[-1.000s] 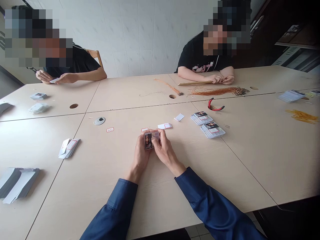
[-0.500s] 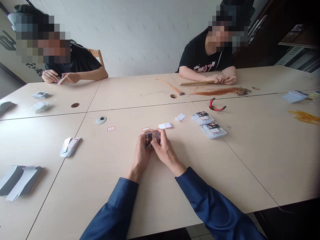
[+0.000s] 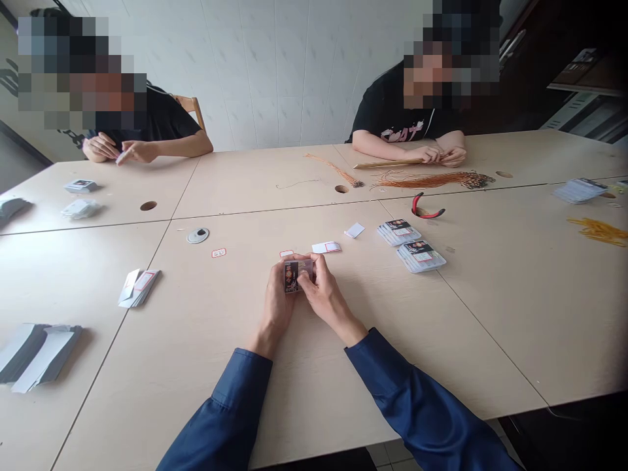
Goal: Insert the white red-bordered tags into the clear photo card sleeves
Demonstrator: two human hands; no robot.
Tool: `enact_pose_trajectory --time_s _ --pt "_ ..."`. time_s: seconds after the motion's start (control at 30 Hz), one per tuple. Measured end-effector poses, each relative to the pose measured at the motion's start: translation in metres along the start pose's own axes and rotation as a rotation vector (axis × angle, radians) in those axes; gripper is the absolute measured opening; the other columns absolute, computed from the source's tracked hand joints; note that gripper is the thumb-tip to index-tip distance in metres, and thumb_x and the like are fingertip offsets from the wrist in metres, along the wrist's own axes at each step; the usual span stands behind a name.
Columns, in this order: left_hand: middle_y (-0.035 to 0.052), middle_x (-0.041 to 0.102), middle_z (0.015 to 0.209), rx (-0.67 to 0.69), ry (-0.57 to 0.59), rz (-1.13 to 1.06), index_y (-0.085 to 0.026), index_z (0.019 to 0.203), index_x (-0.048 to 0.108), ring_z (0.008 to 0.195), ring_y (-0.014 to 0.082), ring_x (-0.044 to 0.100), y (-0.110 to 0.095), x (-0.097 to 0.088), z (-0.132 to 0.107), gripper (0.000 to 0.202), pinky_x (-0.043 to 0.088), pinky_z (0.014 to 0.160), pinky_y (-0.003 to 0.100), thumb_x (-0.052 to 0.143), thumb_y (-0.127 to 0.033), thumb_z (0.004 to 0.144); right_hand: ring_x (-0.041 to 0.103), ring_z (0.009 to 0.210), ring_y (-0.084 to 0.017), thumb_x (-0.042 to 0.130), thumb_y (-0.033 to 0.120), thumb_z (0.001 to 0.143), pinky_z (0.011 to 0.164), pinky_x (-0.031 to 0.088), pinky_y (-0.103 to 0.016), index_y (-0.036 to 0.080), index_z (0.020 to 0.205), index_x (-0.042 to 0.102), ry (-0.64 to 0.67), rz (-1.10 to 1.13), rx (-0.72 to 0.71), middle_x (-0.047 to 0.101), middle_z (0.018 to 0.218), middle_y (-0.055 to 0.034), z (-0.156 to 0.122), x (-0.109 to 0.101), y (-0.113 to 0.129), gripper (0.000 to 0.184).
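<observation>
Between my two hands is a small clear plastic case (image 3: 292, 280) with a black printed card showing on its face. My left hand (image 3: 278, 297) wraps round its left side, fingers behind it. My right hand (image 3: 328, 297) grips the right side, the thumb lying across the front. Just beyond my fingers lie a folded white label strip (image 3: 324, 247) with a red frame and a small red-framed sticker (image 3: 286, 253), partly hidden. To the right rest two piles of similar cases, a nearer pile (image 3: 420, 256) and a farther pile (image 3: 398, 231).
Red-handled pliers (image 3: 428, 212) lie beyond the piles. Orange cords (image 3: 426, 179) spread before one seated person; another person sits at far left. White card stacks (image 3: 42, 356) and folded cards (image 3: 139, 288) are on the left. A round metal cap (image 3: 197, 235) sits left of centre.
The view has shifted very slightly. Both hands keep the same hold on the case, with the right thumb still across it.
</observation>
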State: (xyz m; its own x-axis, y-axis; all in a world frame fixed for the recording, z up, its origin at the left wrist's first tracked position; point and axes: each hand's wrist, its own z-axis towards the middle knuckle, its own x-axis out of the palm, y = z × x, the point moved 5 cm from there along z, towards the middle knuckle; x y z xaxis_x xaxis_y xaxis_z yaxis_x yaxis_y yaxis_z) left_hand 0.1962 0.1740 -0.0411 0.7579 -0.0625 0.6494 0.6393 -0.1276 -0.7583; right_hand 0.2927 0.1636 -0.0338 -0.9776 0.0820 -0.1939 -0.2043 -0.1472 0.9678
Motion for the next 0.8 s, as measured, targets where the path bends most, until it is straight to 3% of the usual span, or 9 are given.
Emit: enact_pose_trajectory --time_s 0.53,0.8 --pt "0.0023 0.069 0.09 -0.01 -0.013 -0.001 -0.018 0.089 0.072 0.084 0.0157 0.063 -0.0014 0.0017 -0.0003 0.025 0.05 0.078 0.025 0.053 -0.035 0.086 0.068 0.104 -0.02 0.047 0.021 0.089 0.088 0.057 -0.038 0.025 0.115 0.049 0.015 0.075 -0.038 0.069 0.12 -0.0081 0.0003 0.0015 -0.0009 0.026" --pt "0.002 0.068 0.093 -0.009 -0.036 -0.004 -0.018 0.09 0.072 0.086 0.0152 0.063 -0.0009 -0.0006 -0.0011 0.023 0.049 0.08 0.024 0.056 -0.034 0.085 0.067 0.094 -0.021 0.049 0.022 0.086 0.082 0.056 -0.037 0.023 0.115 0.049 -0.016 -0.032 -0.022 0.069 0.11 -0.0078 -0.0002 -0.0009 -0.0026 0.03"
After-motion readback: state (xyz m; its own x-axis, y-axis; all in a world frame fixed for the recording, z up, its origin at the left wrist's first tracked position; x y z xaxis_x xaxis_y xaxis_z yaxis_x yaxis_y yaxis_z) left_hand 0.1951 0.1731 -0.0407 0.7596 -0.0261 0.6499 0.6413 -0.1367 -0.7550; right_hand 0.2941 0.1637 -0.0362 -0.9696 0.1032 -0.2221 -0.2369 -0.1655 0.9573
